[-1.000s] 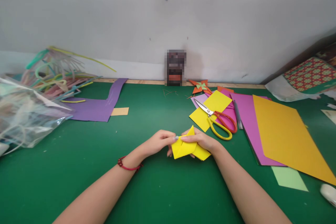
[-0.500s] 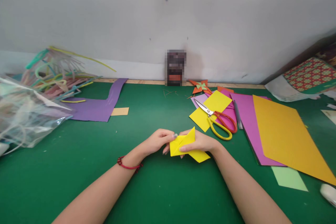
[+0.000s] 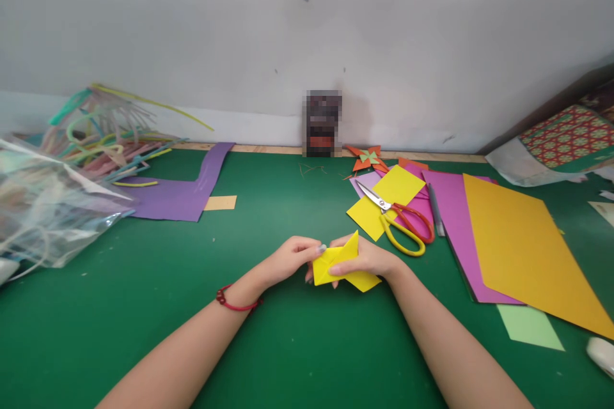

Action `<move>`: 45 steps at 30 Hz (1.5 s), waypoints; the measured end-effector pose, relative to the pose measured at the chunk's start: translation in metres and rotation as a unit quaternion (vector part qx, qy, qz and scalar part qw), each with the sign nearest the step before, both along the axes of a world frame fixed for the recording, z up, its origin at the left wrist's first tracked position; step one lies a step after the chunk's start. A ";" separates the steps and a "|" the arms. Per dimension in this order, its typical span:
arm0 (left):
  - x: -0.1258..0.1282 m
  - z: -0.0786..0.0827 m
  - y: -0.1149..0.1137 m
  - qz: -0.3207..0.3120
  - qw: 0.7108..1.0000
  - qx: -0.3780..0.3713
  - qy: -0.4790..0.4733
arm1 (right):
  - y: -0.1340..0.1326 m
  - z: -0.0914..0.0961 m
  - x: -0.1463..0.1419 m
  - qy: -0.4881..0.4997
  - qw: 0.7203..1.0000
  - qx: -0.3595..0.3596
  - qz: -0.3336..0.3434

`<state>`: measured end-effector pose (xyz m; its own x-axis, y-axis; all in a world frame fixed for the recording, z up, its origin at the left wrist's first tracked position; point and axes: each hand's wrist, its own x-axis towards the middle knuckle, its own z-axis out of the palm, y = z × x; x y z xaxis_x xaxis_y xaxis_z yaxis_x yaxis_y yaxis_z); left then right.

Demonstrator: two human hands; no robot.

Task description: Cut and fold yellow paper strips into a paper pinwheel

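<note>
Lower across the folded yellow paper than a second earlier, the thumb of the right hand pressed on the piece while that hand gripped its middle. The left hand pinched the upper left corner between thumb and fingers, leaving the paper stretched between both hands over the green table. One pointed flap stood up beside the right hand; another end jutted out below it. Too firm a thumb risked an unwanted crease, and uneven pulling could have torn the paper or parted its layers. Beyond lay scissors on a flat yellow sheet, their point a hazard to any careless reach. Farther back, an orange-and-green paper star lay near the wall.
</note>
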<state>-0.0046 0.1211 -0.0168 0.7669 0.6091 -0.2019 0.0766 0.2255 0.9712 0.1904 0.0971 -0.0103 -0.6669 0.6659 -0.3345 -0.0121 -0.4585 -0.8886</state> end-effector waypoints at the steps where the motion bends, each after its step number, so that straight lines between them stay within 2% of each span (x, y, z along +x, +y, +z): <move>1: 0.000 0.000 -0.001 0.005 1.000 0.008 0.006 | 0.000 0.000 -0.001 -0.003 1.000 0.005 -0.002; 6: 0.000 0.002 -0.002 0.003 1.000 0.015 0.013 | -0.001 0.002 -0.005 -0.024 1.000 0.014 -0.010; 11: 0.001 0.003 -0.001 -0.014 1.000 0.008 -0.016 | -0.001 0.001 -0.009 -0.008 0.996 0.024 -0.087; 14: 0.002 0.003 -0.001 -0.022 1.000 0.012 -0.011 | 0.000 0.000 -0.009 -0.008 0.994 0.037 -0.102; 20: 0.003 0.003 -0.001 0.020 1.000 0.004 -0.012 | 0.001 -0.004 -0.011 0.023 0.992 0.049 -0.114; 27: 0.005 0.000 0.001 0.099 0.994 -0.024 -0.038 | 0.003 -0.009 -0.011 0.058 0.983 0.087 -0.148; 31: 0.005 -0.004 0.001 0.119 0.990 -0.046 -0.064 | 0.003 -0.012 -0.011 0.024 0.969 0.141 -0.203; 33: 0.005 -0.005 0.002 0.107 0.989 -0.050 -0.084 | 0.001 -0.013 -0.013 0.006 0.953 0.199 -0.230; 35: 0.004 -0.006 0.002 0.093 0.989 -0.050 -0.102 | -0.002 -0.013 -0.015 -0.020 0.921 0.298 -0.249; 36: 0.003 -0.006 0.002 0.090 0.989 -0.049 -0.110 | -0.004 -0.013 -0.016 -0.037 0.894 0.366 -0.255; 37: 0.003 -0.006 0.001 0.090 0.987 -0.050 -0.119 | -0.006 -0.012 -0.018 -0.057 0.858 0.439 -0.259; 40: 0.002 -0.005 0.000 0.099 0.983 -0.060 -0.142 | -0.010 -0.010 -0.020 -0.152 0.720 0.628 -0.252; 41: 0.002 -0.004 -0.001 0.100 0.982 -0.063 -0.148 | -0.011 -0.009 -0.020 -0.191 0.679 0.665 -0.245; 43: 0.003 -0.003 -0.001 0.096 0.982 -0.067 -0.147 | -0.011 -0.008 -0.020 -0.258 0.615 0.706 -0.237; 45: 0.004 -0.003 -0.001 0.087 0.986 -0.063 -0.130 | -0.010 -0.007 -0.019 -0.293 0.579 0.723 -0.237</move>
<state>-0.0010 0.1201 -0.0193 0.6884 0.7191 -0.0950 -0.2220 0.3336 0.9162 0.1718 0.0867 -0.0168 -0.3494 0.5936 0.7249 0.6658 0.7017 -0.2537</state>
